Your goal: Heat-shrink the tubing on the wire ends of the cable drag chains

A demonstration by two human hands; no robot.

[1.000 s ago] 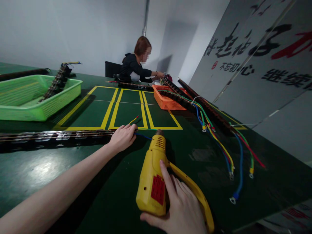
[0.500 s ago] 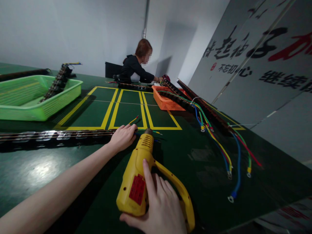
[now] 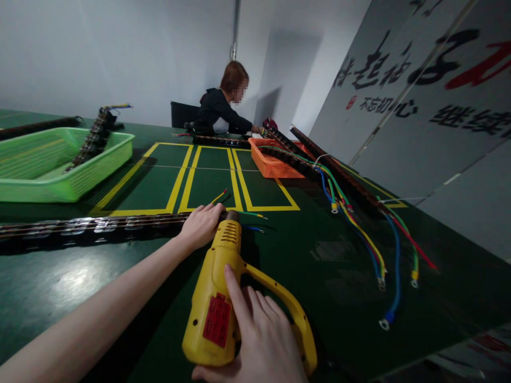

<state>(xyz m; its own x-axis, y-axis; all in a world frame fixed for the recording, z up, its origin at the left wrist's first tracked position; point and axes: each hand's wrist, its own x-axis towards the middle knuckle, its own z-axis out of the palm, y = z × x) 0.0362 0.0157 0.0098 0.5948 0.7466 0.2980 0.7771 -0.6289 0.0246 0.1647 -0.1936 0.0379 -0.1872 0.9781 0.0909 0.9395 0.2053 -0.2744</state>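
My left hand (image 3: 203,224) is closed round the wire end of a black cable chain (image 3: 99,227) that runs off to the left. A yellow wire (image 3: 219,196), a green wire (image 3: 251,214) and a blue wire (image 3: 253,229) stick out past its fingers. In my right hand (image 3: 261,332) is a yellow heat gun (image 3: 215,298), gripped round its body with the thumb below and the index finger laid along the side. The gun's nozzle points away from me, right beside my left hand, and hides part of the wires.
At the left lies a green basket (image 3: 99,159) with a chain in it. An orange basket (image 3: 279,169) and chains with coloured, lugged wires (image 3: 395,266) lie at the right. A person (image 3: 221,109) works at the far edge.
The heat gun in my right hand has shifted left, its nozzle now closer to my left hand. More of the blue wire shows. My left hand has hardly moved.
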